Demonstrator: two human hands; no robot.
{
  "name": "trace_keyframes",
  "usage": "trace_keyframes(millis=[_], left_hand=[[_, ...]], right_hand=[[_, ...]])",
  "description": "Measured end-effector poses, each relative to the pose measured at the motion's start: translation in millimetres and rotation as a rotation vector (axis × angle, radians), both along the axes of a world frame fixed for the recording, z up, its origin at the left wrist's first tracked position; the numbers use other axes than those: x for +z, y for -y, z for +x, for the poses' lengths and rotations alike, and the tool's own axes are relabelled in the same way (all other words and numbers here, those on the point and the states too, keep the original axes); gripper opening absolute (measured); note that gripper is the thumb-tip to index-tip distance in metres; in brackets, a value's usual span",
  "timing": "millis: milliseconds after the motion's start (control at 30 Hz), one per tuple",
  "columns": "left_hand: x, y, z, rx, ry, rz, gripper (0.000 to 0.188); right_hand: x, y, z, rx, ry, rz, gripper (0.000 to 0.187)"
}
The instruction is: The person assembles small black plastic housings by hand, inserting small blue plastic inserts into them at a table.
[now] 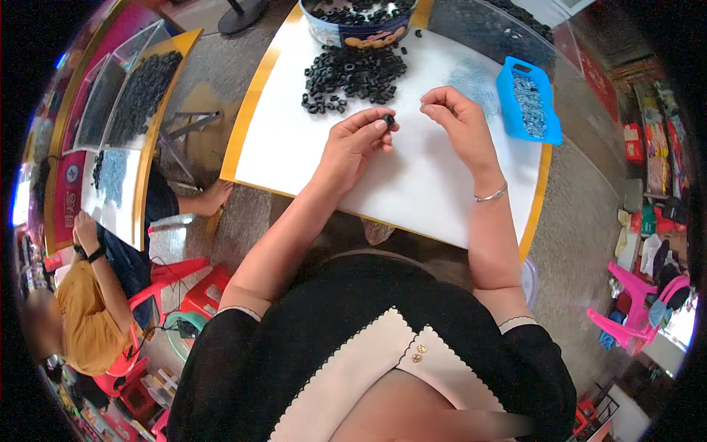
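Between the thumb and fingers of my left hand (356, 142) is a small black ring-like part (388, 119), held above the white tabletop (427, 195). My right hand (458, 121) hovers a short way to its right, thumb and forefinger pinched together; whatever they hold is too small to make out. Beyond my left hand lies a loose pile of the same black parts (352, 77). To the right of my right hand stands a blue plastic basket (551, 131) of tiny pale bluish pieces (529, 107). More such pieces (471, 82) are scattered on the table beside it.
A round tin (361, 35) full of black parts stands at the far edge. Yellow edging (247, 121) borders the table. At left, a person in a mustard shirt (92, 317) sits at another table with black parts (143, 92). A pink stool (630, 309) stands at right.
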State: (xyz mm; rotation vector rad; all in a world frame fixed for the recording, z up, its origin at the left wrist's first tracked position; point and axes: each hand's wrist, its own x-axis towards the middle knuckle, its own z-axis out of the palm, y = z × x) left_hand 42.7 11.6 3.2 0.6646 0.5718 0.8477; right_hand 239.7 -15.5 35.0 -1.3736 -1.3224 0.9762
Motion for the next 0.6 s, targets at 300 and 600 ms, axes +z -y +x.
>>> trace_keyframes(millis=[300,600], left_hand=[[-4.3,-0.2,2.6,0.010,0.029,0.021,0.024],[-2.9,0.1,-0.1,-0.079,-0.099,0.144,0.023]], right_hand=[[2.3,7.3,-30.4,0.144,-0.136,0.016,0.012],[-0.5,4.8,-29.0,0.168,-0.198,-0.049,0.011]])
